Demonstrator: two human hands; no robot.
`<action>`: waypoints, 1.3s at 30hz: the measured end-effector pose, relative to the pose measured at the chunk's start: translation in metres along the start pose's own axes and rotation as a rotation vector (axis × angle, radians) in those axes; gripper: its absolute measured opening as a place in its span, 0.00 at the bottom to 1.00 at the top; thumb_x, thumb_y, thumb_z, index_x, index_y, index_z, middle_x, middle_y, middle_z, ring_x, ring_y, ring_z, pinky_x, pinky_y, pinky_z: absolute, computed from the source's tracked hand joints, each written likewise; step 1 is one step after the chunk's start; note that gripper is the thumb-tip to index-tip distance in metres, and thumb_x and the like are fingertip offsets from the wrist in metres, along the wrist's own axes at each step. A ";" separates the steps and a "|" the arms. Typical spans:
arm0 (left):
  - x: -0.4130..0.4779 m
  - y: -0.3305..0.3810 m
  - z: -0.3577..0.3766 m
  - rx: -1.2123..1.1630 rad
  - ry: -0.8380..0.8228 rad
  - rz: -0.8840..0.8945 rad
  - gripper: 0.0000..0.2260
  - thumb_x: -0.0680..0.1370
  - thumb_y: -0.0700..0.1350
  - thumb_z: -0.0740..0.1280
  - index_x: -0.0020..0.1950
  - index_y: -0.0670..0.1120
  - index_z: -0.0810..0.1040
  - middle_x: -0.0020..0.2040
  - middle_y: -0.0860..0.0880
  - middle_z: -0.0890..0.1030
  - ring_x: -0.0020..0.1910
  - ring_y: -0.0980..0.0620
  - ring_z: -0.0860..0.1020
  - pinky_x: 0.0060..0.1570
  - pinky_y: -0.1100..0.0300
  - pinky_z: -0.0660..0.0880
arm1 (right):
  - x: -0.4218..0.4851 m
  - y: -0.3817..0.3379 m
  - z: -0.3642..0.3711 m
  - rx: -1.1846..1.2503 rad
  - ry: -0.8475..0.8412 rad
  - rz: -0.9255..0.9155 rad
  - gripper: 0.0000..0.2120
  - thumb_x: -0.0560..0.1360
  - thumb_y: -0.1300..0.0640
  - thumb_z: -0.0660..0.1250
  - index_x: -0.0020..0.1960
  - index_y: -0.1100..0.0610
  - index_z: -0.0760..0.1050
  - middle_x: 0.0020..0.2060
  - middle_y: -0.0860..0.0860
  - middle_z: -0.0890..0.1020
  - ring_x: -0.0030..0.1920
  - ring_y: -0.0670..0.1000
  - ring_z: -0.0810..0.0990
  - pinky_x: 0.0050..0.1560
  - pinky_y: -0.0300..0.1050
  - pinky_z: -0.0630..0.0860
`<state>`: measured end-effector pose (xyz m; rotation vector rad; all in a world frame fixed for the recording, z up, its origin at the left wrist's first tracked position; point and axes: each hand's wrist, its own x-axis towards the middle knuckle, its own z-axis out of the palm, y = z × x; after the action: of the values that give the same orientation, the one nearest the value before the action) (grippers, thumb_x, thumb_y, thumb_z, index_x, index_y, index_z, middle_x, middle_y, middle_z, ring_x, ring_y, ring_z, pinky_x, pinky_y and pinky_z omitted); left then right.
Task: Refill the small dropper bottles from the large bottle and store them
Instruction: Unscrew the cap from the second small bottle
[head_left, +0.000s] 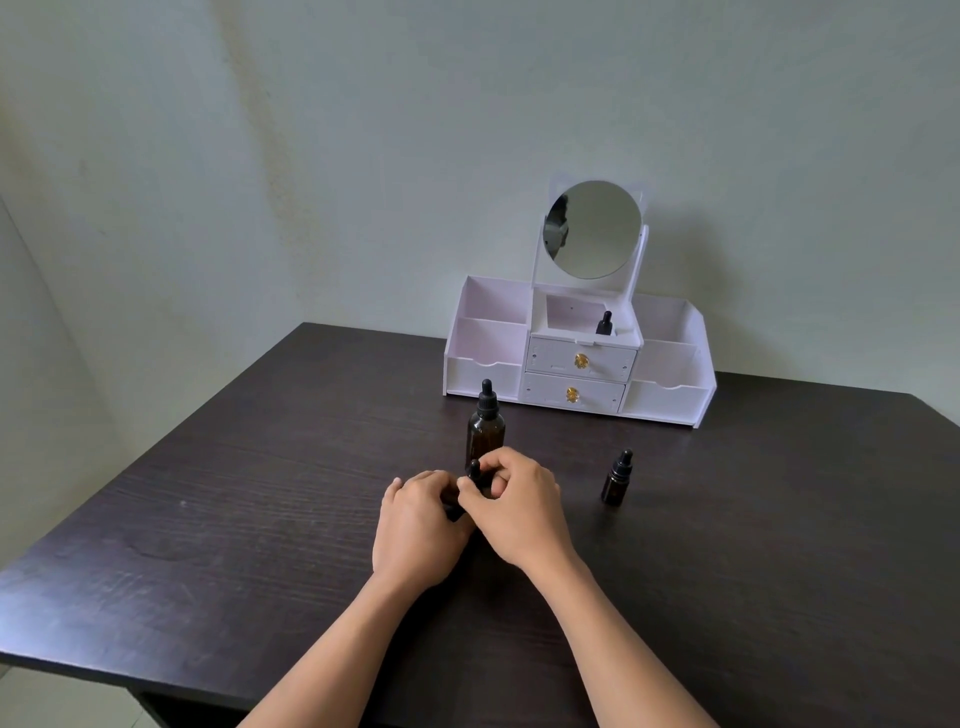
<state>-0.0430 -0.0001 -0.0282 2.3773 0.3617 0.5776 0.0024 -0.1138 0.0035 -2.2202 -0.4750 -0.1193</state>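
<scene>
Dropper bottle (474, 470) gripped by left hand (421, 525), right hand (519, 512)

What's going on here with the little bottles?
A person grips a small dropper bottle in the left hand and pinches its cap with the right hand, in front of the large bottle. A second small bottle stands on the table; a third small bottle sits in the middle compartment of the white organizer.

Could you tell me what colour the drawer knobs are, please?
The drawer knobs are gold; head view shows them.
</scene>
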 end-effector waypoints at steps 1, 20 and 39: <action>0.000 0.001 0.000 0.003 0.012 0.001 0.15 0.74 0.46 0.70 0.34 0.59 0.66 0.33 0.57 0.73 0.34 0.61 0.72 0.72 0.49 0.62 | 0.000 -0.001 -0.001 -0.009 -0.006 -0.007 0.07 0.70 0.45 0.70 0.45 0.47 0.78 0.27 0.44 0.74 0.34 0.46 0.76 0.57 0.51 0.75; 0.001 -0.004 0.003 0.011 0.003 -0.001 0.07 0.73 0.52 0.73 0.43 0.57 0.75 0.42 0.58 0.81 0.42 0.59 0.78 0.75 0.51 0.59 | 0.004 0.003 -0.004 0.052 -0.015 -0.029 0.08 0.71 0.45 0.73 0.45 0.47 0.78 0.24 0.44 0.72 0.29 0.44 0.72 0.53 0.56 0.78; 0.001 -0.005 0.004 0.024 0.022 0.009 0.08 0.73 0.53 0.73 0.43 0.56 0.74 0.41 0.57 0.80 0.41 0.59 0.77 0.74 0.51 0.60 | 0.004 0.004 -0.004 0.057 -0.015 -0.005 0.10 0.70 0.43 0.73 0.44 0.47 0.76 0.25 0.44 0.71 0.30 0.44 0.72 0.54 0.56 0.78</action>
<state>-0.0403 0.0020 -0.0341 2.3985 0.3699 0.6067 0.0083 -0.1185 0.0041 -2.1657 -0.4868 -0.0913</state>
